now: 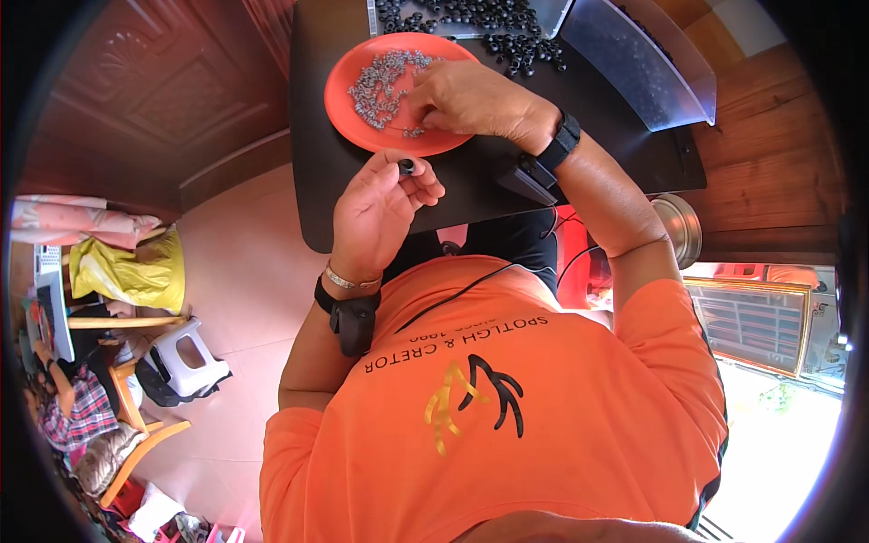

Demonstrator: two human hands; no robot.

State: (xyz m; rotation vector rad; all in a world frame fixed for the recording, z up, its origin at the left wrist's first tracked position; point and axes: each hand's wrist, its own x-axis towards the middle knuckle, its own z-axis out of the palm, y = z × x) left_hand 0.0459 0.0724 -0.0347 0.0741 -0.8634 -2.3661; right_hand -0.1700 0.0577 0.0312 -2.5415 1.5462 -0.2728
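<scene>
My left hand (373, 213) is closed in a pinch just in front of the plate. Between its thumb and fingertips sits a small black hollow cap (406, 166), its open end facing up. My right hand (480, 100) reaches over the round orange plate (342, 122), fingers curled down among small silver metal pieces (373, 90) that look like springs or screws. Its fingertips are pressed together; whatever they pinch is hidden. Both wrists carry black strapped devices.
The dark table (317, 199) holds a clear bin (552, 18) at the back with loose black caps (520, 50) spilling beside it. A translucent plastic bin (638, 68) stands at the right. A cable runs across my orange shirt. Far left, another person sits near a white stool (187, 357).
</scene>
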